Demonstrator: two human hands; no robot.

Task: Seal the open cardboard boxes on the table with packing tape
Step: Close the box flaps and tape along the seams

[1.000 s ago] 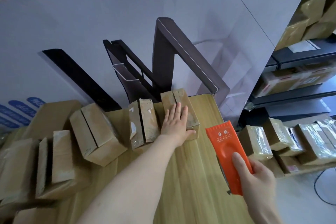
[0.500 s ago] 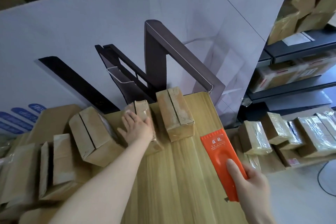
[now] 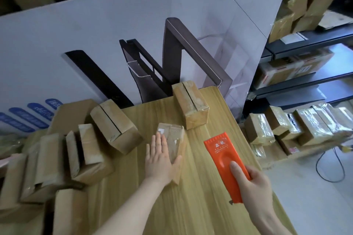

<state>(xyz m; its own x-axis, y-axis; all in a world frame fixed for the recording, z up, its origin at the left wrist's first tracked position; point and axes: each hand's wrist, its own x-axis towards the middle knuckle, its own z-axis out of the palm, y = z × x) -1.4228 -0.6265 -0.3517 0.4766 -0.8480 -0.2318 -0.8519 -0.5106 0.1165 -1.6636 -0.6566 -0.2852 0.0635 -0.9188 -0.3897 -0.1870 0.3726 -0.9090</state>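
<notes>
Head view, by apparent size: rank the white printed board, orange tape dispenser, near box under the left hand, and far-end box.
1. White printed board, by far.
2. Orange tape dispenser, though nearness to the camera flatters it.
3. Near box under the left hand and far-end box: alike, one partly covered, so unranked.

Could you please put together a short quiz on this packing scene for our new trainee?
1. True or false: the left hand lies flat on a small cardboard box.
2. What grips the orange tape dispenser? A) left hand B) right hand C) nothing
3. Fill in: the box with the gaping top seam stands at the wooden table's ___ end.
Key: 1 true; 2 B; 3 far.
</notes>
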